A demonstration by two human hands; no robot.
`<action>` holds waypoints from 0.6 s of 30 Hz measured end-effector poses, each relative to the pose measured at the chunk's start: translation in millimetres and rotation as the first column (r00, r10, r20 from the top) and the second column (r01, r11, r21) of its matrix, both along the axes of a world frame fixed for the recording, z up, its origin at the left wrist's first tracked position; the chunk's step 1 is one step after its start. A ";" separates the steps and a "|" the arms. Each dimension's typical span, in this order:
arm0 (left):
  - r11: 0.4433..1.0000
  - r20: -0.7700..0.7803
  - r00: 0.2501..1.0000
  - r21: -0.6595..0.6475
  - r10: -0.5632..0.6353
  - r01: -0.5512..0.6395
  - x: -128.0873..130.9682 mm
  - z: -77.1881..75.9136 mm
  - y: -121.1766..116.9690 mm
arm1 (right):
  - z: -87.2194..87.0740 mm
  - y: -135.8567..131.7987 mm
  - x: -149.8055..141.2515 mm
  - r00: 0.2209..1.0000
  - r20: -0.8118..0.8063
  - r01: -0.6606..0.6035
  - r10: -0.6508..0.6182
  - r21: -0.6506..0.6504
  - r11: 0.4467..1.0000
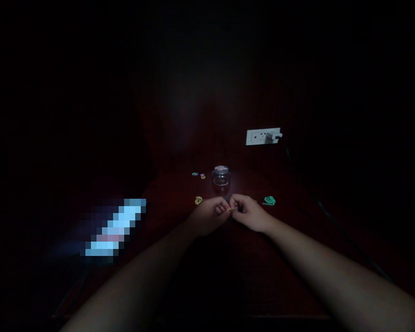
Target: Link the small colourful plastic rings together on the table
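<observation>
My left hand [210, 215] and my right hand [248, 212] meet fingertip to fingertip over the dark red table. Both are closed in a pinch on a small yellow piece [231, 209]; whether it is cord or a ring is too small to tell. Just beyond my left hand lies a loose coil of yellow cord [198, 200]. A coil of green cord [269, 200] rests to the right of my right hand. Behind both hands stands a clear lidded jar [221, 177], upright. Several small coloured rings [202, 176] lie left of the jar.
A bright, pixelated screen [115, 233] is at the left. On the wall behind, a white socket plate [257, 137] has a plug [274, 136] in it. A dark cable [349, 237] runs along the right side. Everything around is very dark.
</observation>
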State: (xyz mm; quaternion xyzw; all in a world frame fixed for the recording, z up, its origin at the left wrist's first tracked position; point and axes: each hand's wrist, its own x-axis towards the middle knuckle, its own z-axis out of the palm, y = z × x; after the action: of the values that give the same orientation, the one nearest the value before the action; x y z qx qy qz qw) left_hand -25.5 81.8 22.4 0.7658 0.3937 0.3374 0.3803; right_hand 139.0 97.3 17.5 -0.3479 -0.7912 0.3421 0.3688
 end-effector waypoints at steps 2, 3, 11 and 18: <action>1.000 -0.003 1.000 0.008 0.000 0.000 0.0 0.1 0.0 | 0.1 0.0 0.0 1.000 -0.001 0.000 0.000 -0.001 1.000; 1.000 -0.005 1.000 0.010 0.000 0.000 0.0 0.2 -0.1 | 0.0 0.1 0.0 1.000 -0.002 -0.003 0.003 -0.005 1.000; 1.000 -0.004 1.000 0.015 -0.002 0.002 -0.4 -1.0 0.3 | -0.1 -0.2 0.1 1.000 -0.008 -0.011 0.011 -0.008 1.000; 0.999 0.016 0.999 0.001 -0.036 0.036 -0.3 0.5 -0.5 | -1.7 0.8 0.2 1.000 -0.001 -0.023 0.023 0.000 1.000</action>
State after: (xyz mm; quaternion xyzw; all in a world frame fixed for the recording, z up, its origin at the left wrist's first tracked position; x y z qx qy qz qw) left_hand -25.7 81.3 22.9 0.7702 0.3768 0.3366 0.3891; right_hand 139.2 98.0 15.8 -0.3387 -0.7947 0.3467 0.3653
